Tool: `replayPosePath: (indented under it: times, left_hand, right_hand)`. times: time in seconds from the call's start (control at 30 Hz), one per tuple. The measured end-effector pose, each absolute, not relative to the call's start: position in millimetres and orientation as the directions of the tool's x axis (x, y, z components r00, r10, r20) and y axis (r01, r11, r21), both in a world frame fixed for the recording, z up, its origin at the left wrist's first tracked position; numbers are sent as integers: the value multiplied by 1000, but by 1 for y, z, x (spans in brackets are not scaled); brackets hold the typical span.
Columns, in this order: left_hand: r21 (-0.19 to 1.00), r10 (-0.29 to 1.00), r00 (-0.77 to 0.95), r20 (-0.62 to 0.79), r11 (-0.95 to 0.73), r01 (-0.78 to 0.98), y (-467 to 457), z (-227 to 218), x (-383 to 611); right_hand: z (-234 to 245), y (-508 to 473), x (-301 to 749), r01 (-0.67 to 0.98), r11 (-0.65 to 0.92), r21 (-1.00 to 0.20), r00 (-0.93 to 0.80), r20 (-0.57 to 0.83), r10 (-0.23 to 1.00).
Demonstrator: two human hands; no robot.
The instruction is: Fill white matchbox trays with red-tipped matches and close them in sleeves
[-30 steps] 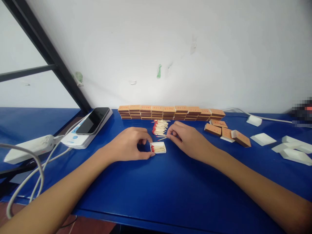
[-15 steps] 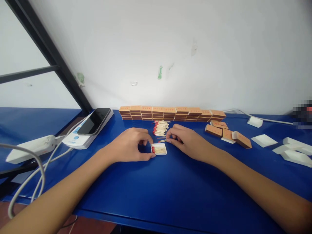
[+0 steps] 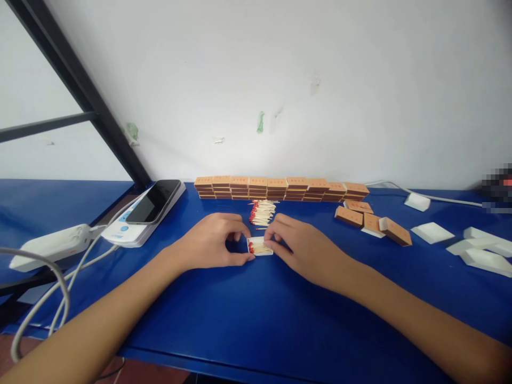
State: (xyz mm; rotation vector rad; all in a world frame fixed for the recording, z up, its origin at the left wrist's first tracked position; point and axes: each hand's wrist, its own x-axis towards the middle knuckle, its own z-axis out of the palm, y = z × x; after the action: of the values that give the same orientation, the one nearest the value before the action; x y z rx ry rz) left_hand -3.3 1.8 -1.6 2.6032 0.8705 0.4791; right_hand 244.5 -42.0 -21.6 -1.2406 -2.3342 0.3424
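A small white tray (image 3: pixel 264 254) was located at the centre of the frame, with red-headed matches (image 3: pixel 259 247) laid inside it, heads toward its left end. The tray's left end was gripped between thumb and fingers of the left hand (image 3: pixel 214 241). The fingertips of the right hand (image 3: pixel 304 246) were bunched at the tray's right end; whether a match was pinched there could not be told. A single match (image 3: pixel 262 229) was seen just above the tray's far edge, and above that a loose match pile (image 3: pixel 263 213). Rearward reach was bounded by a matchbox row (image 3: pixel 276 188), stacked along the wall (image 3: pixel 240 80). At centre right, rightward room was limited by loose matchboxes (image 3: pixel 349 216) and, farther right, by white trays (image 3: pixel 432 233). At left, room was limited by a phone (image 3: pixel 155 200). Open tabletop (image 3: pixel 256 314) was extended between the forearms to the front edge at lower centre.
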Motion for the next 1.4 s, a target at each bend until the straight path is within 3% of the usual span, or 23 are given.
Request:
replayPosePath:
  times: [0.23, 0.9, 1.23, 1.4]
  left_hand:
    - [430, 621, 759, 197, -750, 502, 2, -1, -4]
    - [410, 623, 753, 209, -755, 511, 3, 0, -5]
    - [418, 621, 753, 216, -756, 504, -1, 0, -2]
    - [415, 607, 761, 227, -768, 488, 0, -1, -3]
  right_hand:
    - [-36, -21, 253, 721, 512, -467, -386, 343, 856]
    - [-41, -16, 266, 779, 533, -330, -441, 315, 840]
    - [-23, -41, 241, 732, 562, -386, -476, 302, 826]
    - [-28, -32, 243, 705, 542, -457, -401, 373, 836]
